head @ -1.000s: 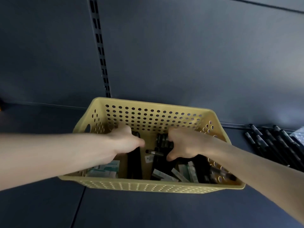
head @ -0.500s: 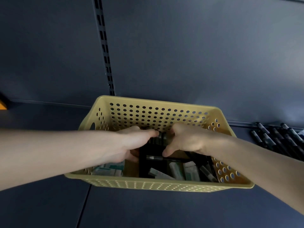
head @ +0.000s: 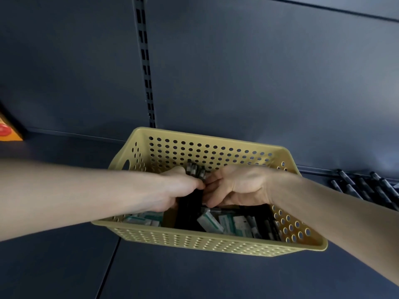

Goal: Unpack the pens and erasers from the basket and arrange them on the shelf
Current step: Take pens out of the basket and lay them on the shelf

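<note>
1. Dark grey shelf point(head: 194, 277): carries one yellow perforated basket point(head: 194, 242).
2. Basket, near end: boxed erasers point(head: 228, 223) lying on its floor.
3. Basket, middle: left hand point(head: 172, 190) and right hand point(head: 239, 186), both curled round one bundle of black pens point(head: 195, 171), ends upward.
4. Far right: loose pens point(head: 367, 188) laid on the shelf. Far left: orange box point(head: 8, 130).

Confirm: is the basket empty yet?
No: erasers and loose pens lie in the basket, and the left hand and right hand grip a pen bundle inside it.
</note>
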Demonstrator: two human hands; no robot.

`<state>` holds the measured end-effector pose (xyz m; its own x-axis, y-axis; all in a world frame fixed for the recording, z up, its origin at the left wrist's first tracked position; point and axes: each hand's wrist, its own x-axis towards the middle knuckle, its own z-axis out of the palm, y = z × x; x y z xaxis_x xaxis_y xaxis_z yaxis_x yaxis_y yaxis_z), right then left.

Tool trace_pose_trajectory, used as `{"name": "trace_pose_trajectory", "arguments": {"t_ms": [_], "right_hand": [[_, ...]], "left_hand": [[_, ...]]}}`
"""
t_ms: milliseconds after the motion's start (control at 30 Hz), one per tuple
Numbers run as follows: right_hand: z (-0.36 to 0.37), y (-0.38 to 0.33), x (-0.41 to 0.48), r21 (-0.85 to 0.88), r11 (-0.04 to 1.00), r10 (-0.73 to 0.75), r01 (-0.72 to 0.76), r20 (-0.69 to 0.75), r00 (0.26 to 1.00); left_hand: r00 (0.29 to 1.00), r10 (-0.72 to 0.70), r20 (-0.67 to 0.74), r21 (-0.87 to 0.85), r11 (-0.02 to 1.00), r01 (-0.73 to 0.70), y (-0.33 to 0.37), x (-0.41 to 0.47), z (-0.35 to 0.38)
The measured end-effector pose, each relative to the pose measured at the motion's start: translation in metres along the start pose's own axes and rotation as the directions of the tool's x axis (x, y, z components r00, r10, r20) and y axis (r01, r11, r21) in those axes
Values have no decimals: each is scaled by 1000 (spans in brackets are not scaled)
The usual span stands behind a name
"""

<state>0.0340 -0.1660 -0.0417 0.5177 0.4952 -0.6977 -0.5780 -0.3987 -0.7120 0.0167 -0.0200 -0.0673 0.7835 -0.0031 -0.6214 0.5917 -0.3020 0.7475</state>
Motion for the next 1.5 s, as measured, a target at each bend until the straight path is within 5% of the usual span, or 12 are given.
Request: {"name": "trace_pose_trajectory", "arguments": {"t_ms": [200,433,600,800,933,1200,1367,1500], "right_hand": [[3,-6,-5,-1,996,-89,89,51,995],[-8,-14,-25,-209,959,-232,194,-178,956],[5,-16,-34,-284,918,-255,277,111,960],[7,-14,-40,-84,919,-371,385,146,917],[4,-13,-44,-37,936,-341,349,132,931],[8,-9,-45,-79,898,-433,434,30,901],[6,-6,-57,-209,854,-498,477,-62,865],[-2,3,-73,-148,823,-568,549,-190,801]], "left_hand": [[996,89,16,-75,993,-88,3,-1,-3],[949,271,-160,-137,946,-294,16,-16,-16],[878,473,76,-636,701,-323,39,-37,-25],[774,611,166,-597,687,-414,48,-38,-18],[782,605,150,-723,607,-331,53,-33,-17],[743,633,217,-415,749,-516,53,-39,-7],[725,656,209,-347,743,-572,49,-41,-8],[724,665,186,-213,746,-631,45,-43,-15]]}}
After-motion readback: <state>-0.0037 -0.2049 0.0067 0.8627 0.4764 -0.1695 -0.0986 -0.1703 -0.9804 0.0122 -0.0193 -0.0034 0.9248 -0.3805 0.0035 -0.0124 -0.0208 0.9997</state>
